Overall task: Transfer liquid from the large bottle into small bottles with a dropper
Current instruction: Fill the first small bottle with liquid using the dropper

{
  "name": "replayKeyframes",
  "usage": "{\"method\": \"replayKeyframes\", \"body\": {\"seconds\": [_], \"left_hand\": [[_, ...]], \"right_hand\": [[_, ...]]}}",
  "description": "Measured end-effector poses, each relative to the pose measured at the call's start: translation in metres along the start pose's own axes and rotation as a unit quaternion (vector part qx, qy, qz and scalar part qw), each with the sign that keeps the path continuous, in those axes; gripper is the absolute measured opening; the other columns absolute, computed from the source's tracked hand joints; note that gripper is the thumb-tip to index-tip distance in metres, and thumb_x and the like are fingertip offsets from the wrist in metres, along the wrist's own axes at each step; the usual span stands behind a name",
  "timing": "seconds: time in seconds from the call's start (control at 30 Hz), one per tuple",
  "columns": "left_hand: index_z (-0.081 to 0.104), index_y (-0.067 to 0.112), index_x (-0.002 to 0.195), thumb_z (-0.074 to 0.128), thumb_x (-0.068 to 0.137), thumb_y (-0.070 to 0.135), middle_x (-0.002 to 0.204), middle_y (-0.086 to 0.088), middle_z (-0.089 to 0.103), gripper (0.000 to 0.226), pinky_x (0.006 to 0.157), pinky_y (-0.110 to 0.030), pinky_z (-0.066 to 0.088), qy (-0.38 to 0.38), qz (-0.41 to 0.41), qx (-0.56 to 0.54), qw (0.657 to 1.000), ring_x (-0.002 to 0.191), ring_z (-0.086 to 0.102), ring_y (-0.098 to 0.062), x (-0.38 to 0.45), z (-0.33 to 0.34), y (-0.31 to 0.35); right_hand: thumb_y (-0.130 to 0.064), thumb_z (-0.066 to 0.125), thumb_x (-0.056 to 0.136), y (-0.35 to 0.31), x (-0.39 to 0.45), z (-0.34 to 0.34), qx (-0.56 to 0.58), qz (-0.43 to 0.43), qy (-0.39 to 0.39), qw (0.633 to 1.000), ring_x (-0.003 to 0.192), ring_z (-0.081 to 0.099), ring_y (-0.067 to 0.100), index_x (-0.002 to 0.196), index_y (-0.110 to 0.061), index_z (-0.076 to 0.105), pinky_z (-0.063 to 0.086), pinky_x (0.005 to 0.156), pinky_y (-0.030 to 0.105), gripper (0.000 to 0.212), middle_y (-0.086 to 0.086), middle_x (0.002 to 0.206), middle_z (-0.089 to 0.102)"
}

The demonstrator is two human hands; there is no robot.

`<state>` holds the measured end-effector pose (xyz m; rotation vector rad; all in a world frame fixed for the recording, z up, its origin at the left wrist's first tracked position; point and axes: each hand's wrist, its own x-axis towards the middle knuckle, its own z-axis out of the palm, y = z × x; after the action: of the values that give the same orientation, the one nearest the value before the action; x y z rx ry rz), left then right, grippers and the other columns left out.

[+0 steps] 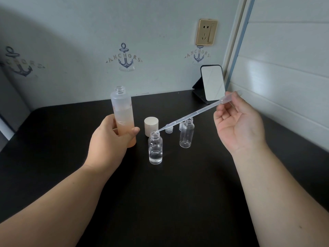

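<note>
My left hand (108, 141) grips the tall frosted large bottle (122, 111), which stands open and upright on the black table with peach-tinted liquid in its lower part. My right hand (238, 122) pinches the bulb of a clear plastic dropper (188, 115). The dropper slants down to the left and its tip rests in the mouth of a small clear bottle (155, 148) holding a little clear liquid at the bottom. A second small bottle (186, 133) stands empty to the right, behind the dropper.
A beige cap (151, 126) stands behind the near small bottle. Small clear caps (169, 130) lie beside the empty one. A small mirror (212, 82) leans at the back right near the wall. The black table (160, 202) stretches toward me.
</note>
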<state>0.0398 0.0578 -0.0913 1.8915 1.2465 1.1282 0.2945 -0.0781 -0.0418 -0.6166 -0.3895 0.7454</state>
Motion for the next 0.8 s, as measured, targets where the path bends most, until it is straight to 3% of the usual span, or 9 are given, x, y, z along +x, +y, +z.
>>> {"method": "replayKeyframes", "body": {"seconds": [0.13, 0.23, 0.33, 0.43, 0.53, 0.63, 0.8], "left_hand": [[0.049, 0.036, 0.133, 0.077, 0.078, 0.057, 0.102, 0.029, 0.056, 0.065, 0.070, -0.015, 0.042, -0.003, 0.002, -0.045, 0.999, 0.090, 0.058, 0.009, -0.005, -0.004, 0.003], [0.047, 0.042, 0.131, 0.077, 0.081, 0.045, 0.112, 0.026, 0.058, 0.059, 0.075, -0.019, 0.047, -0.005, 0.000, -0.085, 0.996, 0.098, 0.061, 0.006, -0.009, -0.008, 0.005], [0.049, 0.034, 0.131, 0.071, 0.079, 0.031, 0.118, 0.017, 0.059, 0.056, 0.078, -0.026, 0.051, 0.036, 0.016, -0.102, 0.994, 0.104, 0.061, -0.003, -0.014, -0.012, 0.010], [0.050, 0.032, 0.127, 0.064, 0.077, 0.028, 0.112, 0.010, 0.058, 0.052, 0.076, -0.028, 0.050, 0.097, 0.057, -0.088, 0.990, 0.095, 0.060, -0.011, -0.020, -0.020, 0.014], [0.054, 0.033, 0.116, 0.066, 0.081, 0.021, 0.100, 0.009, 0.057, 0.039, 0.070, -0.028, 0.048, 0.106, 0.119, -0.059, 0.985, 0.082, 0.056, -0.013, -0.028, -0.022, 0.017], [0.061, 0.030, 0.106, 0.067, 0.087, 0.005, 0.090, 0.010, 0.062, 0.032, 0.069, -0.036, 0.054, 0.048, 0.165, -0.064, 0.983, 0.077, 0.059, -0.015, -0.032, -0.019, 0.018], [0.066, 0.030, 0.112, 0.071, 0.085, 0.022, 0.100, 0.018, 0.069, 0.028, 0.070, -0.032, 0.054, -0.138, 0.180, -0.046, 0.973, 0.080, 0.062, -0.017, -0.030, -0.014, 0.018]], "right_hand": [[-0.015, 0.068, 0.093, 0.000, 0.001, -0.001, 0.000, 0.001, -0.006, 1.000, 0.062, 0.061, 0.013, 0.075, -0.009, 0.076, 0.050, 0.060, 0.021, 0.021, 0.001, 0.073, 0.067], [-0.016, 0.070, 0.089, 0.000, 0.001, -0.002, 0.000, -0.002, -0.011, 1.000, 0.062, 0.061, 0.013, 0.076, -0.010, 0.078, 0.049, 0.060, 0.021, 0.016, 0.001, 0.073, 0.067], [-0.016, 0.073, 0.084, 0.002, 0.001, -0.002, 0.002, -0.003, -0.019, 1.000, 0.062, 0.061, 0.013, 0.079, -0.010, 0.080, 0.049, 0.059, 0.021, 0.011, 0.002, 0.072, 0.067], [-0.016, 0.072, 0.086, 0.003, 0.000, -0.002, 0.004, -0.002, -0.019, 1.000, 0.062, 0.061, 0.014, 0.082, -0.009, 0.079, 0.050, 0.059, 0.022, 0.010, 0.003, 0.073, 0.067], [-0.015, 0.070, 0.089, 0.003, 0.000, -0.002, 0.002, -0.002, -0.014, 1.000, 0.061, 0.060, 0.014, 0.084, -0.008, 0.078, 0.050, 0.059, 0.022, 0.012, 0.002, 0.073, 0.067], [-0.015, 0.069, 0.091, 0.003, 0.001, -0.002, 0.000, -0.003, -0.012, 1.000, 0.062, 0.060, 0.014, 0.085, -0.009, 0.078, 0.050, 0.059, 0.022, 0.013, 0.002, 0.073, 0.066], [-0.015, 0.068, 0.091, 0.002, 0.001, -0.002, 0.007, -0.002, -0.014, 1.000, 0.062, 0.060, 0.013, 0.094, -0.006, 0.073, 0.050, 0.059, 0.022, 0.010, 0.002, 0.073, 0.067]]}}
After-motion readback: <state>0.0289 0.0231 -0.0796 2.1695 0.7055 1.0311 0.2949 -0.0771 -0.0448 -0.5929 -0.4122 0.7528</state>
